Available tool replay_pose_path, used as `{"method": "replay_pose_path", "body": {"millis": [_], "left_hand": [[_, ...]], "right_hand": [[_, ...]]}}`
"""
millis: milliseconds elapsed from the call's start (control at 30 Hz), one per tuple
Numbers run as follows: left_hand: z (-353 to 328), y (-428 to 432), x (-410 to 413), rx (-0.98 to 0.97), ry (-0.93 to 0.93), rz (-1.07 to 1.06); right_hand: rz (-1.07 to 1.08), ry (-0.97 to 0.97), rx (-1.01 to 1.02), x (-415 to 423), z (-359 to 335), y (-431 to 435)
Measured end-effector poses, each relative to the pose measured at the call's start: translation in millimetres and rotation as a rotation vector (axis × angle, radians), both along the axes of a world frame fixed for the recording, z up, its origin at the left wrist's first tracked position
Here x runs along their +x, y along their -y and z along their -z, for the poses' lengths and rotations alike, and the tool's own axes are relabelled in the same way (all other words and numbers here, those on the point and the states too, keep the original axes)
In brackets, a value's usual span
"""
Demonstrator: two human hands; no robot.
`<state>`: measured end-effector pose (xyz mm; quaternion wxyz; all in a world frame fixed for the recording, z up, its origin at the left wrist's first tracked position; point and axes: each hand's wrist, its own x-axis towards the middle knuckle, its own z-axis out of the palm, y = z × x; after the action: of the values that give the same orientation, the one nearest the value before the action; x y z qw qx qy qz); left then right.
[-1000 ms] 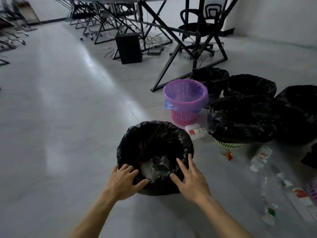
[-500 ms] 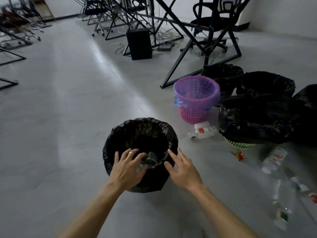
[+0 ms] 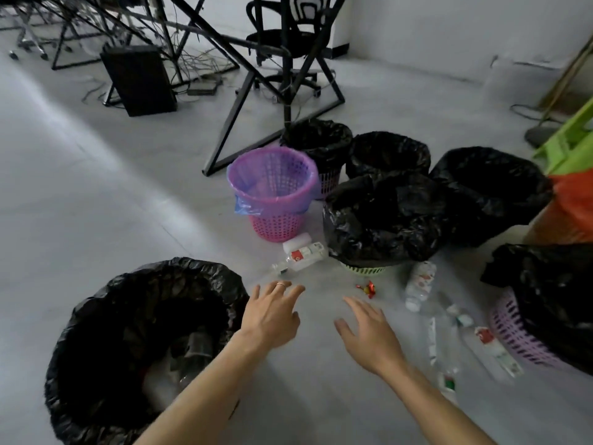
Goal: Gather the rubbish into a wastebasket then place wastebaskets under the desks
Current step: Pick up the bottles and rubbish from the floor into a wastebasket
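Where your black-lined wastebasket point(image 3: 179, 268) sits at far left, its lower rim is cut off and the rubbish inside is too dark to name. Your left hand point(image 3: 272, 313), a ring on one finger, and your right hand point(image 3: 369, 335) are over the floor, fingers spread, holding nothing. Beyond them a clear bottle point(image 3: 301, 256) lies just beside the pink wastebasket point(image 3: 276, 223), its red-and-white label unreadable. The bottles point(image 3: 420, 282) at right are blurred.

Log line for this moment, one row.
left hand: open, empty | right hand: open, empty | black-lined bin: rubbish inside | bottles, red wrapper: on floor
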<state>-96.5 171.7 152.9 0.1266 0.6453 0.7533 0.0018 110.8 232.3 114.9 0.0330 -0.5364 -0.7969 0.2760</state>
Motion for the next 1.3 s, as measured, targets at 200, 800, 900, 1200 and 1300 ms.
{"method": "replay_pose_path", "body": {"millis": [200, 800, 900, 1200, 1300], "left_hand": [[-10.7, -38.9, -50.4, -0.070, -0.036, 0.002], [81.9, -164.7, -140.4, -0.400, 0.118, -0.212], [96.4, -166.5, -139.7, -0.432, 0.132, -0.191], [168.1, -249.3, -138.4, -0.399, 0.160, -0.176], [192.5, -277.9, -132.3, -0.382, 0.163, -0.114]], "right_hand": [[-0.115, 0.160, 0.029, -52.6, -23.2, -59.6], [-0.206, 0.325, -0.269, -173.9, 101.7, -176.0], [-0.259, 0.422, -0.193, -194.5, 123.2, -199.6], [-0.315, 0.461, 0.087, -172.5, 199.9, -219.5], [-0.345, 0.439, 0.116, -160.7, 214.7, -208.2]]}}
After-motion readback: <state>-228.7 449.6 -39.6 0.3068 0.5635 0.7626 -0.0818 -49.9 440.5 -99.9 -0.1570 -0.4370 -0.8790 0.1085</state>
